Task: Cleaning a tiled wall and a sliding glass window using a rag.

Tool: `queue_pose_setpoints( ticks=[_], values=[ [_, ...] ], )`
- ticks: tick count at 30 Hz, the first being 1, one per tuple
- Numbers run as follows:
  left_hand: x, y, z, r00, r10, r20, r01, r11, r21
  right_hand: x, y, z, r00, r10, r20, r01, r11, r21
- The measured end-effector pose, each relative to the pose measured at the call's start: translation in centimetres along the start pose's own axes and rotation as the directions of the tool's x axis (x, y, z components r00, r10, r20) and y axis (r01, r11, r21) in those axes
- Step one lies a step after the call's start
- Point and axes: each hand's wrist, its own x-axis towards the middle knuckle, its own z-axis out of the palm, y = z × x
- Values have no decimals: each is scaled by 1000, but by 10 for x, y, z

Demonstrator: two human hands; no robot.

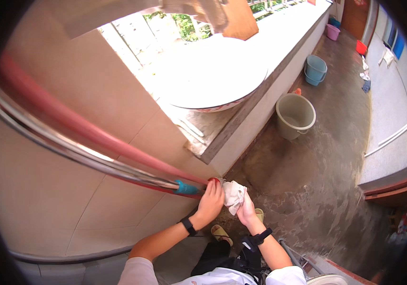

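A crumpled white cloth point(234, 196) is held in my right hand point(247, 210), to the right of the poles. My left hand point(212, 199) rests at the lower end of a red pole point(132, 152), its fingers on a round red end piece. Whether the fingers close fully around it cannot be told. Just left of that hand, a shiny metal pole point(118, 167) with a teal sleeve point(185, 187) runs alongside the red one. Both poles slant up to the left, in front of the tan wall.
A grey bucket point(295, 112) and a blue bucket point(315, 70) stand on the wet concrete floor point(296, 171) beside a low wall. A large basin point(221, 106) sits on the ledge. Metal tubing point(296, 254) is near my right elbow. Yellow slippers point(221, 233) are on my feet.
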Motion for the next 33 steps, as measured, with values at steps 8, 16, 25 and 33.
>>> queue_pose_setpoints(
  ticks=[8,16,25,33],
  values=[
    [10,-18,112,748,-190,636,41,969,242,40,22,-44,999,-19,-47,9,980,-201],
    [-22,10,71,691,-235,684,-9,943,334,98,62,-27,1000,4,-22,-12,931,-365],
    [-78,16,48,634,-103,767,-62,981,182,179,171,66,797,-590,127,567,660,-493],
    [-125,7,42,655,-87,751,-178,948,264,186,179,47,756,-653,50,542,581,-607]
  ],
)
